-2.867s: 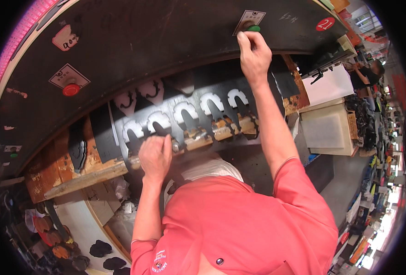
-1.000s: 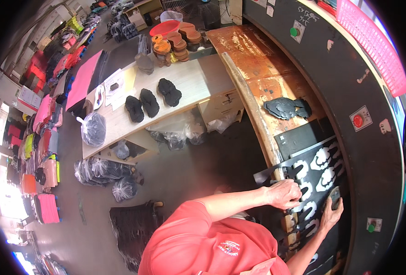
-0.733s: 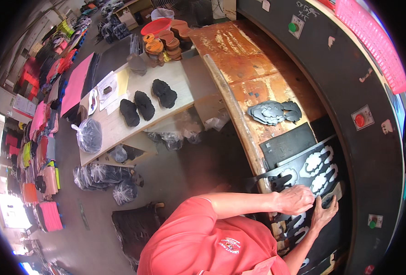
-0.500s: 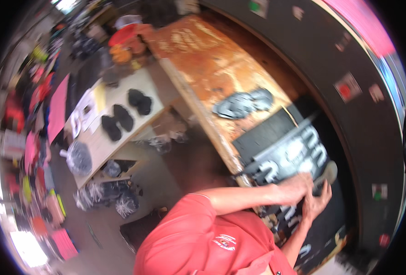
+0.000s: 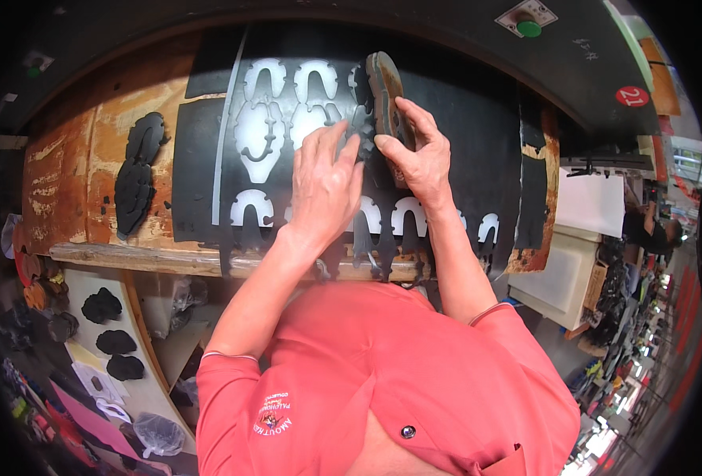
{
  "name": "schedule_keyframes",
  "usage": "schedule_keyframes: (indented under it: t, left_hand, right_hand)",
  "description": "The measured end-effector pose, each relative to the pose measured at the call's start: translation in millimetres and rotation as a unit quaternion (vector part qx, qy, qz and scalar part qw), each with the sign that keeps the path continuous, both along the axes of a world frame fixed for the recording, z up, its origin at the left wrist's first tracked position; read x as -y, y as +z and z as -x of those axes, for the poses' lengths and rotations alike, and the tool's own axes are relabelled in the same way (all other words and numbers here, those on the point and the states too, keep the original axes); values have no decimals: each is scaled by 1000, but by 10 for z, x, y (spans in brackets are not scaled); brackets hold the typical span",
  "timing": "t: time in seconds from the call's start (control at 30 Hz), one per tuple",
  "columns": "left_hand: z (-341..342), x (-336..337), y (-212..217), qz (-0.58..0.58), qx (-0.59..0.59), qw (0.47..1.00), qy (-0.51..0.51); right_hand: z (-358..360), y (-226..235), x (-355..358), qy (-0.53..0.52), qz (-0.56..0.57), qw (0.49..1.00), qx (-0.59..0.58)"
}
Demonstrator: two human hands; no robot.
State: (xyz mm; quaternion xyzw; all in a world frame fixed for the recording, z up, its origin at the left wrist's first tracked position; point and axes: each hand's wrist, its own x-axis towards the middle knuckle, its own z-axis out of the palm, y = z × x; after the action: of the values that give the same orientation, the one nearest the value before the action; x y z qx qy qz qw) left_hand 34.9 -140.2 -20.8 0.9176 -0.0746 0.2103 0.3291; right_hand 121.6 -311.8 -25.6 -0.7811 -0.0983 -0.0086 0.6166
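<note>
The step in hand looks like handling a sole-shaped block (image 5: 383,91) over a black sheet (image 5: 478,151) spread on the wooden bench (image 5: 65,174). The block stands tilted just right of the pale, cut-looking openings (image 5: 257,127) in the sheet; whether its lower edge touches the sheet I cannot tell. The right hand (image 5: 422,151) has its thumb and fingers clamped on the block's side. The left hand (image 5: 323,182) hovers over or rests on the openings beside it (blur hides which), its fingers slightly apart with nothing visible between them.

As I judge it, the next move calls for a steady right-hand hold and a level placing on uncut sheet, close to the existing openings without overlapping them, with the left hand's fingers clear of the block's underside.
</note>
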Motion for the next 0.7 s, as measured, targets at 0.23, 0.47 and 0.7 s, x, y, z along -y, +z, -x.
schedule_keyframes:
  t: [0.23, 0.47, 0.7]
  left_hand:
    - [-269, 185, -75, 51, 3, 998, 48]
    - [-542, 207, -66, 52, -46, 996, 48]
    - [-685, 157, 21, 95, -128, 986, 39]
  right_hand:
    - [-1, -53, 111, 26, -176, 981, -80]
    - [28, -4, 152, 31, -278, 954, -111]
    - [32, -25, 141, 25, -283, 954, -92]
